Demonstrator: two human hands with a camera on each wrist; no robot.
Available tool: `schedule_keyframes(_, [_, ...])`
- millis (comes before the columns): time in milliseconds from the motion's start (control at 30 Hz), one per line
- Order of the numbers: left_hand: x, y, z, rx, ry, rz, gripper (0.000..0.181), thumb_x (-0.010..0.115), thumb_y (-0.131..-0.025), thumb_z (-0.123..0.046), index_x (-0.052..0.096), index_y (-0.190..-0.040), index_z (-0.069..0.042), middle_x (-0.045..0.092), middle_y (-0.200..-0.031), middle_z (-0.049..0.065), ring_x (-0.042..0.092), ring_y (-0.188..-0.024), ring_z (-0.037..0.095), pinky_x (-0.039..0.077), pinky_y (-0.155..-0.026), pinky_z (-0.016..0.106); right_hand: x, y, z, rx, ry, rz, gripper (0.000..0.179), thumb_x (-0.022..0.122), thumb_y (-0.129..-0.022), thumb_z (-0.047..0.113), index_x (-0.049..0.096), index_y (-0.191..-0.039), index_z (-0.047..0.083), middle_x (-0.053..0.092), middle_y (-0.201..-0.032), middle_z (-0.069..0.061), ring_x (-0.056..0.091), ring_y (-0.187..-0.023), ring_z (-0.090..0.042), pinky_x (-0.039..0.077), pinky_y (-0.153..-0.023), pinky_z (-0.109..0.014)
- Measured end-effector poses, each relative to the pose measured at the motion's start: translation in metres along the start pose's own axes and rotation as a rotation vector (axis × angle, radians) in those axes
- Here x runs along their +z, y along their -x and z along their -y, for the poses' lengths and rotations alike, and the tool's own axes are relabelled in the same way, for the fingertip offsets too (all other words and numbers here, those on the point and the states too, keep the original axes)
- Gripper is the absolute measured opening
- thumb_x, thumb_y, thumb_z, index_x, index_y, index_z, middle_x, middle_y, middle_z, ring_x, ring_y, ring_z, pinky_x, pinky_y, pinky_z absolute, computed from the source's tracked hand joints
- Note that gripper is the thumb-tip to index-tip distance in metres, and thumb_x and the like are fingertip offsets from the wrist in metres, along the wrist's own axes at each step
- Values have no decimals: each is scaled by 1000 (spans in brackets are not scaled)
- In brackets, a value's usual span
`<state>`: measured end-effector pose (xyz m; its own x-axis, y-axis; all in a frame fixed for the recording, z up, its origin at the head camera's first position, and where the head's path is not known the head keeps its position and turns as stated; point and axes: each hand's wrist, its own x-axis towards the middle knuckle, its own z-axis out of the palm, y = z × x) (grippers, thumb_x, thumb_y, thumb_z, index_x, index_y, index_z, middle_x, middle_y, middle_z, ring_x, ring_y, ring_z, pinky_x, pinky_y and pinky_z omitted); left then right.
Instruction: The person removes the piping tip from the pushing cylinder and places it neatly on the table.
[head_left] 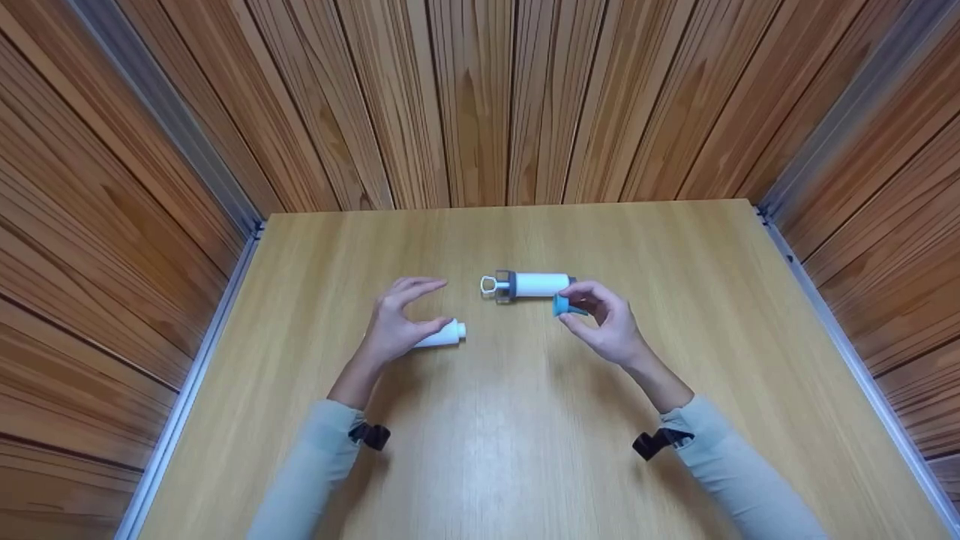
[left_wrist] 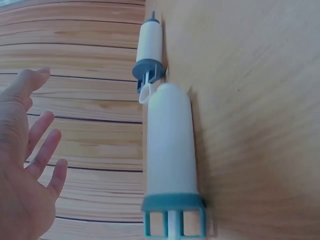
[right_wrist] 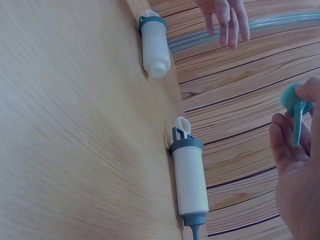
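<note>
My right hand [head_left: 611,328] pinches a small teal nozzle [head_left: 561,305] between thumb and fingers, above the table. In the right wrist view, the nozzle [right_wrist: 290,99] has a rounded wide end and a thin spout. My left hand [head_left: 390,321], fingers spread apart and holding nothing, hovers over a white syringe [head_left: 442,335] lying on its side. The left wrist view shows this syringe [left_wrist: 171,145] with a teal collar and a bare white neck. Farther back lies a second white syringe [head_left: 541,285] with a dark grey collar, ring-ended plunger and grey nozzle [right_wrist: 194,220].
The wooden table [head_left: 495,450] has plank walls [head_left: 480,105] at its back and sides. Metal rails [head_left: 840,300] run along the side edges. A small black camera [head_left: 371,435] is strapped to each wrist.
</note>
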<state>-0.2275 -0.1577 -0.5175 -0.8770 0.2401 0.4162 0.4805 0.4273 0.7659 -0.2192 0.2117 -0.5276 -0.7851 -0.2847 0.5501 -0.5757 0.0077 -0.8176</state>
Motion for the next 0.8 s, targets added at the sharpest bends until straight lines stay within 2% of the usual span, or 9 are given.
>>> schedule_keyframes(433, [16,-15,-19,91,1,-14,50,95,-91,-11,79,-138,-5,81,-135,16,74,-131,38,59,-115,61,9,-7,2,46,-17,-30,40,72,-94,-23,66,-133,-20,74,-128,14,74,-119,-3,60,-109,-18])
schedule_keyframes(667, [23,-22,-31,99,24,-9,50,94,-92,-14,79,-140,-8,81,-137,15,74,-132,36,60,-116,59,12,-12,5,78,-18,-40,41,73,-94,-21,68,-135,-18,74,-128,11,75,-120,-4,61,-110,-20])
schedule_keyframes(800, [28,-25,-36,120,33,-5,49,94,-92,-11,79,-139,-6,82,-136,17,74,-131,37,60,-115,60,15,-15,7,71,-26,-32,41,73,-95,-21,68,-135,-19,73,-129,11,74,-121,-4,60,-111,-20])
